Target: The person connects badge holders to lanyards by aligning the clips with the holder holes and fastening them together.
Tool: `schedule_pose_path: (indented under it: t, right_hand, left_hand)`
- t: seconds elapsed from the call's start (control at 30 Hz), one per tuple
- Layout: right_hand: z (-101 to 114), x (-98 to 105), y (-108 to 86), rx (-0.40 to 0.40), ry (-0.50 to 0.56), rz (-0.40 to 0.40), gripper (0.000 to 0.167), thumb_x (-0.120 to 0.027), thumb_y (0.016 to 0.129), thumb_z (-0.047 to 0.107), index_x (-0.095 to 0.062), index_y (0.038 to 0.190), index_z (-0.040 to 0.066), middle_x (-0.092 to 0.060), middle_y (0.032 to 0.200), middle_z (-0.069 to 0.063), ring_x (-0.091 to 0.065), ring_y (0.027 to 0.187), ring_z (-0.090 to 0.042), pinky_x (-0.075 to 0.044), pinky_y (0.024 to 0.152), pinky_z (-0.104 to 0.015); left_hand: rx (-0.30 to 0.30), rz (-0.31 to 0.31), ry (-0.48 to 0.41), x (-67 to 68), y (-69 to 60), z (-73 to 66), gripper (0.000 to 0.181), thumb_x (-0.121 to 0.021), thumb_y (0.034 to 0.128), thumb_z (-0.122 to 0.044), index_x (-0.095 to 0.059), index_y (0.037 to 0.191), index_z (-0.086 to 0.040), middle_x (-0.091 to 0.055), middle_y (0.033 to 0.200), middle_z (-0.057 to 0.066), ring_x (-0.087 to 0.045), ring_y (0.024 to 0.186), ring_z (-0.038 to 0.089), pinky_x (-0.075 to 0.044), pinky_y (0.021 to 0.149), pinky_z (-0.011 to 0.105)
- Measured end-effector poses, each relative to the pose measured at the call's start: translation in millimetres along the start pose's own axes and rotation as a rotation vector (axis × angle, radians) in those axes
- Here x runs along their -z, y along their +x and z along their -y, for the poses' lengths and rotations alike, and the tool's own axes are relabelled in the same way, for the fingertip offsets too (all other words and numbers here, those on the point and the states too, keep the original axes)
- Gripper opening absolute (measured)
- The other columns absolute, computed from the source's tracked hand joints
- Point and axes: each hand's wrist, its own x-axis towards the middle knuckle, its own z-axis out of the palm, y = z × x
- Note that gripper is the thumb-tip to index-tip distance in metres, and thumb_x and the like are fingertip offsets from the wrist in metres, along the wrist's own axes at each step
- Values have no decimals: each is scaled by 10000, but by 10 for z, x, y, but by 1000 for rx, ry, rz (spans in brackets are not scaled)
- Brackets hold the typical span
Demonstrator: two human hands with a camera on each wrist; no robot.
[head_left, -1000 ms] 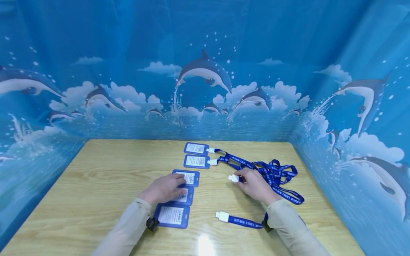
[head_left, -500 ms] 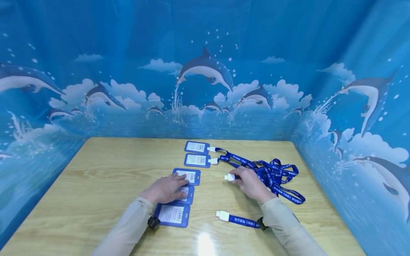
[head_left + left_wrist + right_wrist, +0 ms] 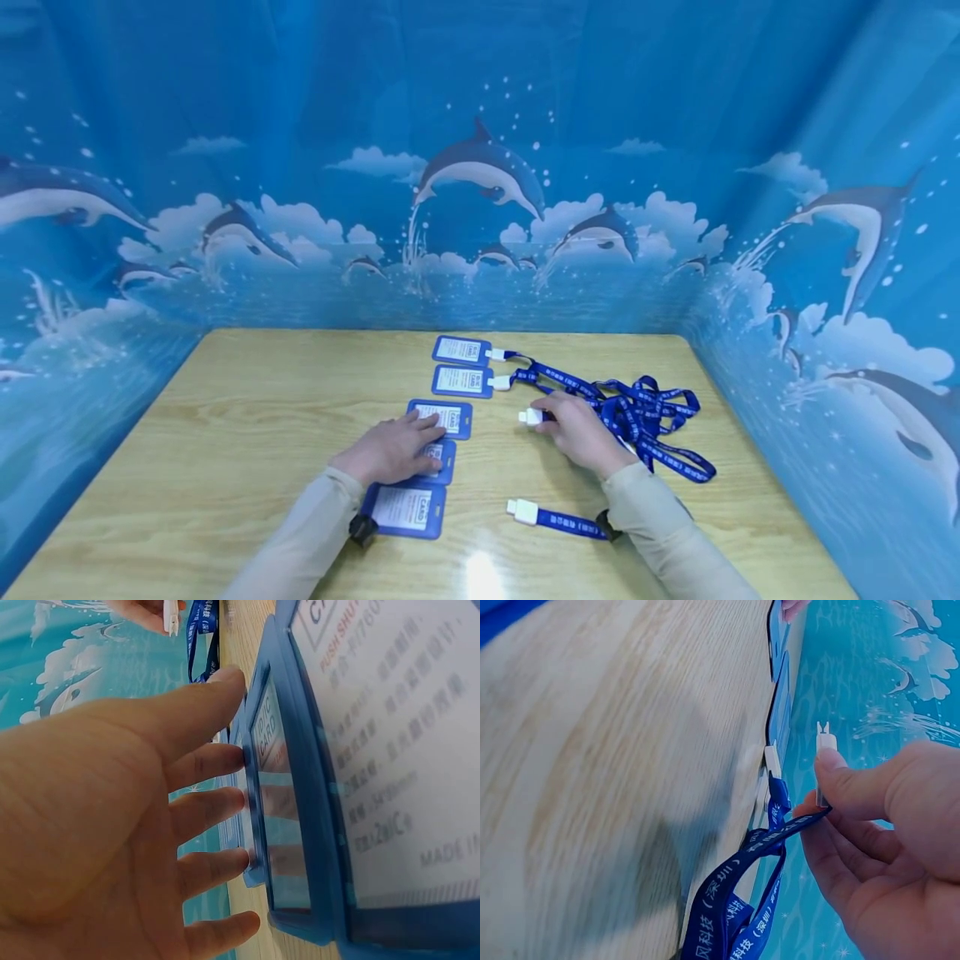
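Observation:
My left hand point(image 3: 392, 450) lies with fairly straight fingers over two blue badge holders, the upper one point(image 3: 459, 417) and the middle one point(image 3: 447, 468). In the left wrist view the fingers point(image 3: 214, 870) reach the holders' edges and curl round nothing. A third badge holder point(image 3: 408, 508) lies nearest the table's front, by the left wrist. My right hand point(image 3: 581, 432) pinches the white clip point(image 3: 531, 417) of a blue lanyard between thumb and fingers. In the right wrist view the clip's forked tip point(image 3: 823, 729) points away from the hand, and its lanyard strap point(image 3: 739, 862) trails down.
Two badge holders farther back, one point(image 3: 456, 350) above the other point(image 3: 454, 381), are joined to lanyards. A heap of blue lanyards point(image 3: 652, 408) lies to the right. Another lanyard's white clip point(image 3: 525, 511) lies in front. A dolphin-printed curtain point(image 3: 480, 283) surrounds the wooden table point(image 3: 262, 400).
My right hand has moved a little left with the white clip, toward the badge holders. My left hand stays over the holders, its fingers shifted slightly.

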Motion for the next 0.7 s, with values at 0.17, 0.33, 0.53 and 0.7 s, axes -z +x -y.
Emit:
schedule_pose_path:
  t: [0.17,0.33,0.53,0.7]
  right_hand:
    - [7,-18,28,14,2,-4,352,-741,910,89,-690,1254,29,-705,1188,-103,-660,1129,-284,-556,1003,-451]
    - [29,-25,47,4,1,-1,350,-745,908,96,-696,1249,38,-701,1206,-109,-655,1145,-289,-551,1015,-450]
    - [49,-42,74,8,-21,5,336,-751,901,103,-707,1230,50,-708,1187,-98,-654,1145,-280,-546,1020,-450]
    - [56,-67,84,16,-25,6,337,-765,884,95,-712,1214,48,-711,1129,-64,-667,1080,-234,-569,980,-410]
  left_hand:
    - [1,3,-3,1,7,-8,606,-602,977,-506,-495,1505,-228,-355,1637,14,-251,1536,336,-282,1216,599]
    - [-6,0,5,1,13,-13,600,-594,981,-507,-494,1505,-230,-353,1637,13,-248,1537,335,-280,1220,593]
    - [-6,0,23,-13,21,-16,607,-588,980,-519,-492,1507,-232,-354,1637,12,-255,1536,333,-286,1220,585]
    - [-8,-1,21,-19,17,-15,605,-590,982,-511,-495,1505,-223,-359,1635,18,-257,1535,334,-287,1218,589]
